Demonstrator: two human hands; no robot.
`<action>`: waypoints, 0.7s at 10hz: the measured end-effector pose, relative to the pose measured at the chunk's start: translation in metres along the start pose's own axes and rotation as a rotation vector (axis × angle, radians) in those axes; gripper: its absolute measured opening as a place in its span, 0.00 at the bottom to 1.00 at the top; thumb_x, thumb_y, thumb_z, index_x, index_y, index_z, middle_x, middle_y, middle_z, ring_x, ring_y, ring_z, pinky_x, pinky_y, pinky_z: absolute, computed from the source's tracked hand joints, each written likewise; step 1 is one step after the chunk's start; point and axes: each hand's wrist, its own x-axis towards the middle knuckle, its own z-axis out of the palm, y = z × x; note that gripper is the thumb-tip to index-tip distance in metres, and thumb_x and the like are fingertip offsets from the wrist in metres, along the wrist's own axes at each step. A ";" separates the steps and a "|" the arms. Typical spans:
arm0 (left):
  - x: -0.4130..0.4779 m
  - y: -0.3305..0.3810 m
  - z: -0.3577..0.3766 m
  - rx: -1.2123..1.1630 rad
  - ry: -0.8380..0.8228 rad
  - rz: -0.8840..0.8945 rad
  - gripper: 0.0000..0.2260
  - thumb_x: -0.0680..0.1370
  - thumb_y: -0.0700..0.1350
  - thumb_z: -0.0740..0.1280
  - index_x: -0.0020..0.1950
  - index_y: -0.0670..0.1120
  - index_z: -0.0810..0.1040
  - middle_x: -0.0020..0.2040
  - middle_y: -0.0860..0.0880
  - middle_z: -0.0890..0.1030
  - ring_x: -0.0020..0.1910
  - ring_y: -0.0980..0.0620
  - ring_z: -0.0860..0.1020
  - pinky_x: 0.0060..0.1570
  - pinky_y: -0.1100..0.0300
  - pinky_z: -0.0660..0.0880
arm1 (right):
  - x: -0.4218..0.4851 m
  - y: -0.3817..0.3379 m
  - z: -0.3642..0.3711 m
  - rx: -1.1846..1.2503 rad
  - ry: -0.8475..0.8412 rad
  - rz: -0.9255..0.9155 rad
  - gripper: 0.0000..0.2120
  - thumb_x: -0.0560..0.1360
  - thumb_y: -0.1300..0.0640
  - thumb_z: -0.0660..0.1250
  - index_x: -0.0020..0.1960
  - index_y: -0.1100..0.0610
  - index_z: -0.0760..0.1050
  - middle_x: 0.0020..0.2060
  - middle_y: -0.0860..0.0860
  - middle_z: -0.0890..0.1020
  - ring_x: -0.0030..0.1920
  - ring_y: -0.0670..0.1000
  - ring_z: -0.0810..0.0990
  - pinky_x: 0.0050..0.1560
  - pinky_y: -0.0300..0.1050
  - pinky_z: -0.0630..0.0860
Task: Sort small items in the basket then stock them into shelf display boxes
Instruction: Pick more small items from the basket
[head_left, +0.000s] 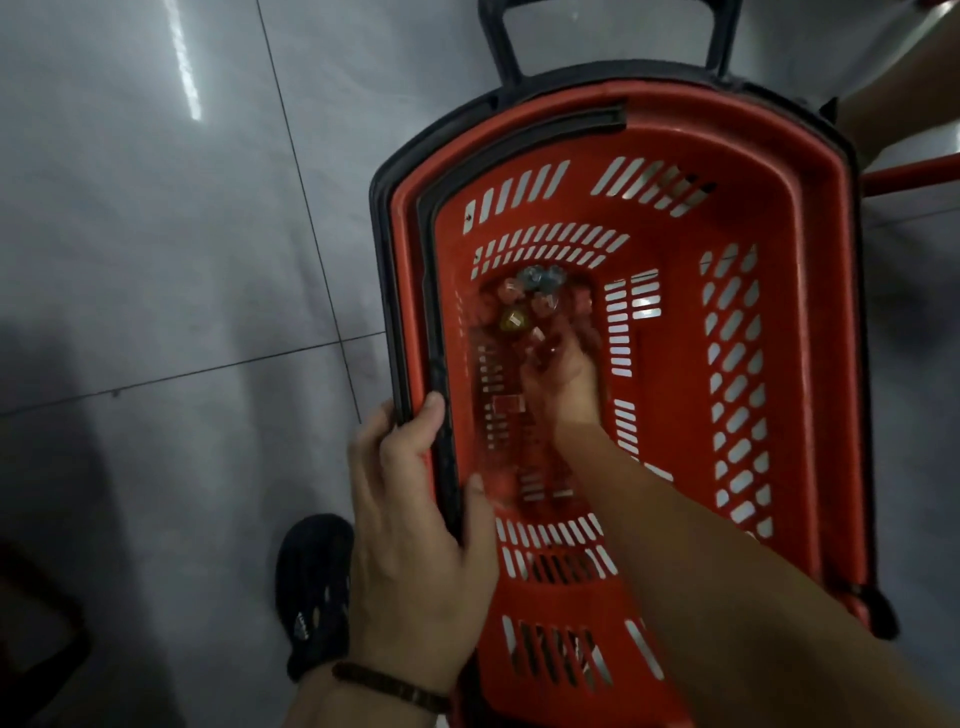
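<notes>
A red slotted plastic basket (821, 322) with a black rim stands on the floor, seen from above. Several small clear-wrapped items (530, 301) lie heaped at the far end of its bottom, one yellowish (513, 318), some bluish. My left hand (415, 499) grips the basket's left rim, thumb over the black edge. My right hand (558, 369) reaches deep inside, its curled fingers among the small items; the blur hides whether it holds any.
Grey glossy floor tiles (182, 260) spread to the left. My black shoe (314, 587) stands beside the basket's near left corner. The basket's black pull handle (722, 36) rises at the top. A red bar (914, 174) and another person's leg (898, 98) are at right.
</notes>
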 end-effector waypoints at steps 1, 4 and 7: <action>0.017 -0.003 0.003 0.017 0.071 0.019 0.24 0.77 0.37 0.73 0.65 0.51 0.65 0.69 0.48 0.67 0.67 0.68 0.66 0.63 0.80 0.65 | 0.013 -0.002 0.000 -0.031 -0.027 -0.044 0.21 0.82 0.57 0.69 0.74 0.59 0.73 0.66 0.58 0.80 0.66 0.59 0.78 0.65 0.52 0.76; 0.032 -0.004 0.012 0.060 0.111 0.065 0.17 0.78 0.39 0.70 0.61 0.46 0.65 0.61 0.47 0.68 0.57 0.65 0.68 0.56 0.78 0.69 | 0.022 0.004 0.028 0.163 -0.023 -0.006 0.15 0.76 0.58 0.73 0.62 0.55 0.78 0.57 0.56 0.82 0.57 0.57 0.81 0.61 0.57 0.80; 0.032 0.000 0.013 0.052 0.121 0.081 0.17 0.76 0.34 0.70 0.62 0.38 0.68 0.60 0.43 0.69 0.58 0.59 0.67 0.58 0.78 0.66 | -0.045 0.020 0.021 0.129 -0.316 0.032 0.14 0.85 0.68 0.60 0.69 0.72 0.73 0.67 0.70 0.75 0.54 0.58 0.75 0.42 0.20 0.69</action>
